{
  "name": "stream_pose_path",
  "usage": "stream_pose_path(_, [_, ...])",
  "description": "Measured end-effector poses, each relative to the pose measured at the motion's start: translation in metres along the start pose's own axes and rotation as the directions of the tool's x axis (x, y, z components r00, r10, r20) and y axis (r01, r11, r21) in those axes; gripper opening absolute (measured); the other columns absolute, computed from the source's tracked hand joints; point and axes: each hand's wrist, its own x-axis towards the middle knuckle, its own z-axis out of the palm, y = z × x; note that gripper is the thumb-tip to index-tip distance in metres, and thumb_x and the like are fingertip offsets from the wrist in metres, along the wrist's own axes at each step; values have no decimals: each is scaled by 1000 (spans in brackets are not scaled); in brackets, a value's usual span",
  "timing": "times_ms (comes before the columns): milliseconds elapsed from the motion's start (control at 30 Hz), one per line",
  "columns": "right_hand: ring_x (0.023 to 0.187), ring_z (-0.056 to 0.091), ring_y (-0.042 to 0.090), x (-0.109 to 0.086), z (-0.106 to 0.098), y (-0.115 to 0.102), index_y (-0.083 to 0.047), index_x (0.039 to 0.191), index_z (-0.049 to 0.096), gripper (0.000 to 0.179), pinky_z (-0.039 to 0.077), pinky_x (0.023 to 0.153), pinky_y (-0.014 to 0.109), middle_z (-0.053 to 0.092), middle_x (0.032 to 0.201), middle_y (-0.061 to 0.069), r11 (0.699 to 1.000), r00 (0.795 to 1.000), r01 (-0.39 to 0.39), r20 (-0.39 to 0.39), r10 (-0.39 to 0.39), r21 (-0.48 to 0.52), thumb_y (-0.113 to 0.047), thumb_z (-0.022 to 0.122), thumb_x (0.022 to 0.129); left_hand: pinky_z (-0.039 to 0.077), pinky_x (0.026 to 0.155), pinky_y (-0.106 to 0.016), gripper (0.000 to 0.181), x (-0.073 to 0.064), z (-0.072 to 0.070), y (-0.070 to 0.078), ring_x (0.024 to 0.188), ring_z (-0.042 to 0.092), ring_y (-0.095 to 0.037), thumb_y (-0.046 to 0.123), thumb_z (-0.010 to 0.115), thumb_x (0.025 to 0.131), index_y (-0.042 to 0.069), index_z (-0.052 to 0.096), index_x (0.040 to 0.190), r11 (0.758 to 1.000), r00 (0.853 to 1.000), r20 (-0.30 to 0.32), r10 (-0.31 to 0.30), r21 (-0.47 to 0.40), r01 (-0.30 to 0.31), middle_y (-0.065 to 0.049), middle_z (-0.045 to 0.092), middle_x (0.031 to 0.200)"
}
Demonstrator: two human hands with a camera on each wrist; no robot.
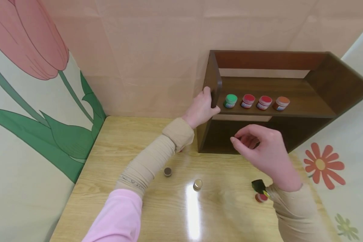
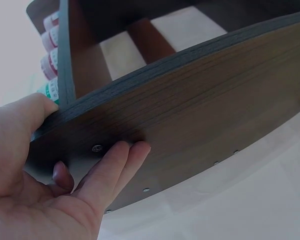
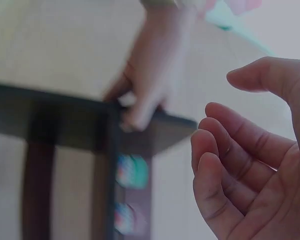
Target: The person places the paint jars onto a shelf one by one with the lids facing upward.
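My left hand grips the left side panel of a dark brown wooden shelf. In the left wrist view its thumb lies over the panel's front edge while the fingers rest against the outer face, near a screw. Just inside that panel, a green-lidded jar begins a row along the middle board. Beside it stand a red-lidded jar, another red-lidded jar and an orange-lidded jar. My right hand hovers before the lower compartment, loosely curled, with nothing between thumb and fingers.
On the wooden table are a small dark-topped jar and a gold-topped jar. Another red-lidded jar stands by the right forearm, near a dark green object. Fabric with printed flowers hangs at both sides.
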Motion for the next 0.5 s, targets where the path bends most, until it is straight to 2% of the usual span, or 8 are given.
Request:
stream_pose_path(267, [64, 56, 6, -12, 58, -5, -18, 85, 71, 13, 49, 56, 25, 61, 76, -12, 987, 985, 29, 162, -55, 160, -10, 79, 81, 52, 76, -32, 55, 0, -1, -1, 90, 63, -25, 25, 73, 90, -2, 42, 126, 1000, 1000, -3, 6, 9, -6, -13, 57, 105])
stream_pose_path(500, [66, 58, 11, -22, 113, -15, -15, 97, 71, 16, 50, 59, 29, 62, 79, -6, 963, 948, 18, 302, -102, 268, -16, 79, 83, 51, 76, -31, 55, 0, -1, -1, 89, 63, -24, 24, 73, 90, -2, 41, 128, 1000, 1000, 6, -2, -5, 2, -13, 56, 105])
